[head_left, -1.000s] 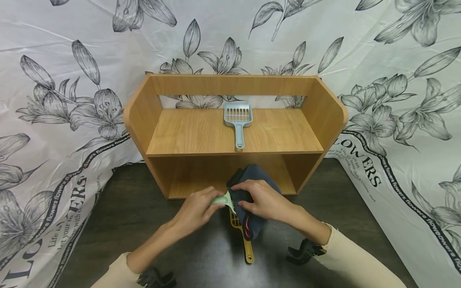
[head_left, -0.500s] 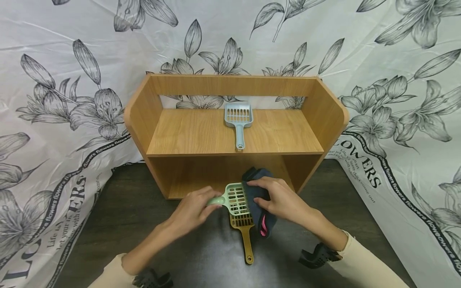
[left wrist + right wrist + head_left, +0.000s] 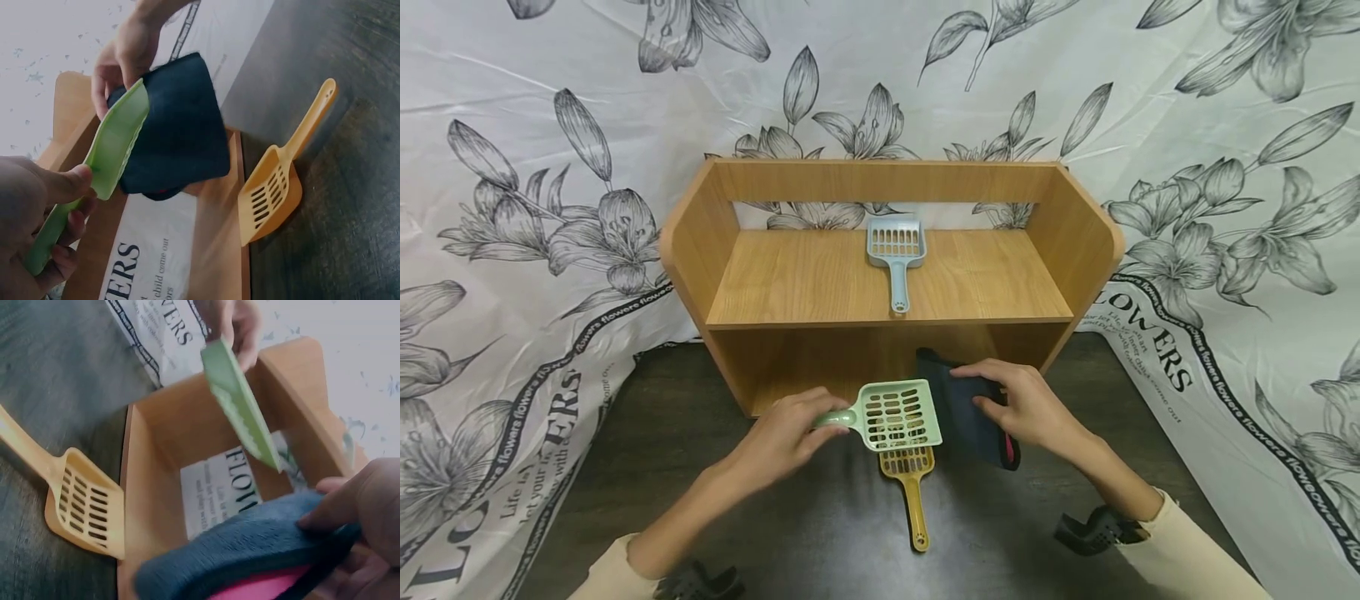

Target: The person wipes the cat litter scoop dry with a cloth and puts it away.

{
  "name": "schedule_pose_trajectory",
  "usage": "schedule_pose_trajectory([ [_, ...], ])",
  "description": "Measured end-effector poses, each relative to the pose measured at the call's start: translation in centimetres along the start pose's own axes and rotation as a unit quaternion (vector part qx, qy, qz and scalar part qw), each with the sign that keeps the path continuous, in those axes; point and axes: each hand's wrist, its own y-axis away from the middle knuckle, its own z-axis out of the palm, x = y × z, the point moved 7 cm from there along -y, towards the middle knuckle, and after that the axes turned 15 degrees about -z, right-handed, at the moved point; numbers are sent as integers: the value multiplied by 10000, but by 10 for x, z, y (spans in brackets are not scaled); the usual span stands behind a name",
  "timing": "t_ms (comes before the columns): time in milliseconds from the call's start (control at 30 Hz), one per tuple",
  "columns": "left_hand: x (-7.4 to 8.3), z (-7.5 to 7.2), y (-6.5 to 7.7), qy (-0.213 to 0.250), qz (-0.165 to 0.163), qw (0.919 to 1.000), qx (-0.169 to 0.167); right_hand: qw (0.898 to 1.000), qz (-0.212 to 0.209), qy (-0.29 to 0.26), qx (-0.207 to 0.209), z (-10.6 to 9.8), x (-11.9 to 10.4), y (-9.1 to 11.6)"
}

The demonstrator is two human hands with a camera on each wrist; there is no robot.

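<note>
My left hand [image 3: 792,433] grips the handle of a green slotted litter scoop [image 3: 898,414], its head pointing right. In the left wrist view that scoop [image 3: 119,140] overlaps the edge of a dark blue cloth [image 3: 181,125]. My right hand [image 3: 1018,404] pinches the cloth [image 3: 966,412] between thumb and fingers, just right of the scoop's head. Pink shows on the cloth's underside [image 3: 259,586] in the right wrist view. Below the green scoop, a yellow litter scoop [image 3: 913,492] lies on the dark table, the top of its head partly hidden.
A wooden two-level shelf [image 3: 805,283] stands behind the hands. On its upper board lies a light blue litter scoop [image 3: 898,250]. Flower-printed white sheeting [image 3: 587,167] covers the back and sides of the dark table [image 3: 820,533].
The right hand has drawn the cloth off to the right, away from the green scoop. The scoop's head has turned from edge-on to face up, still in the left hand.
</note>
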Motion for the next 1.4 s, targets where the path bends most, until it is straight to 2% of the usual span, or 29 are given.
schedule_pose_trajectory([
  [167, 10, 4, 0, 174, 256, 9991, -273, 9984, -437, -305, 207, 1, 10, 0],
  [333, 18, 12, -2, 448, 304, 9966, -622, 9926, -288, -1171, 126, 8, 20, -8],
  [467, 22, 15, -4, 560, 351, 9952, -728, 9838, -188, -1785, -11, 13, 22, -17],
  [667, 25, 16, -7, 630, 379, 9943, -775, 9652, -302, -2595, -144, 27, 24, -26],
  [933, 25, 15, -8, 610, 328, 9946, -773, 9586, -478, -2795, -259, 36, 19, -29],
  [1267, 17, 7, -5, 526, 285, 9967, -551, 9683, -491, -2446, -144, 28, 22, -20],
  [1400, 11, 4, -3, 520, 261, 9973, -455, 9681, -423, -2471, -48, 23, 26, -13],
])
